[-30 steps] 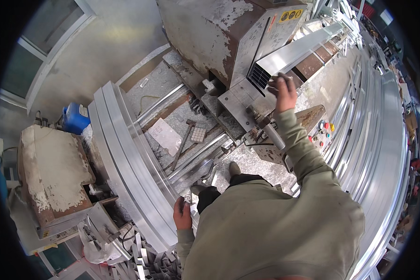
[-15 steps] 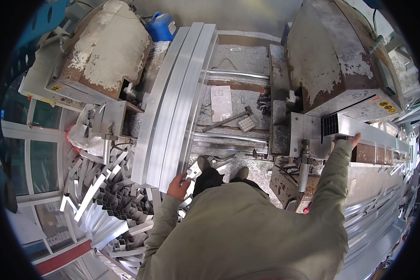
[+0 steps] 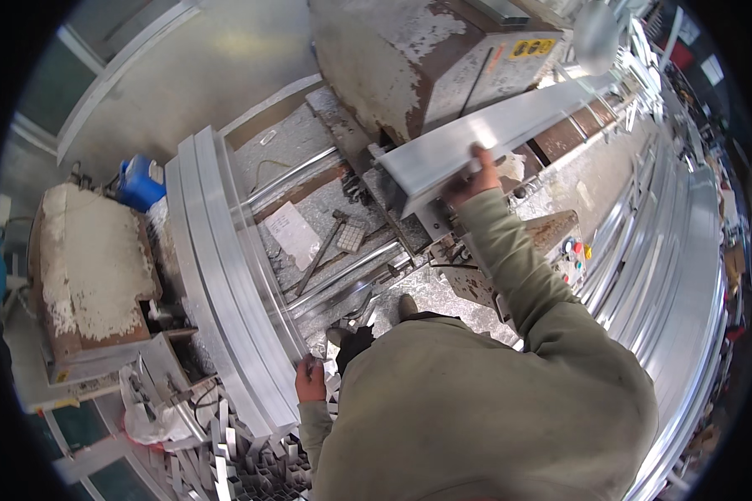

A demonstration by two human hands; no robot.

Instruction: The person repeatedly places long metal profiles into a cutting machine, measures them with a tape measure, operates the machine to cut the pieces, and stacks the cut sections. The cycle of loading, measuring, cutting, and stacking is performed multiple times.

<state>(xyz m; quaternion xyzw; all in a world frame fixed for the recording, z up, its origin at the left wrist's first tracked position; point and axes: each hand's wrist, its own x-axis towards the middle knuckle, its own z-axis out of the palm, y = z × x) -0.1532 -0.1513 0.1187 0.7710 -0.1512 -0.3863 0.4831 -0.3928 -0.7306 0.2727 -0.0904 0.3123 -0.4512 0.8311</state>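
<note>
My right hand [image 3: 476, 177] grips the near side of a long silvery metal profile [image 3: 493, 125], its thumb on the upper face and its other fingers mostly hidden. The profile's near end is raised over the right-hand cutting head's clamp area, and its length runs to the far right. My left hand [image 3: 311, 382] hangs beside the near end of several long metal profiles [image 3: 226, 284] lying side by side. Its fingers are loosely bent and apart, with nothing visible between them.
Peeling machine housings stand at left [image 3: 96, 267] and right [image 3: 393, 58]. Between them lie a paper sheet [image 3: 294, 234], a hammer [image 3: 322, 250] and metal rails. A blue jug [image 3: 142, 182] sits behind. Offcuts [image 3: 251, 459] heap at lower left; long profiles [image 3: 660, 267] lie at right.
The view has swung to the right. My right hand has drawn the profile's near end up and away from its place against the right-hand machine. My left hand stays near the stacked profiles.
</note>
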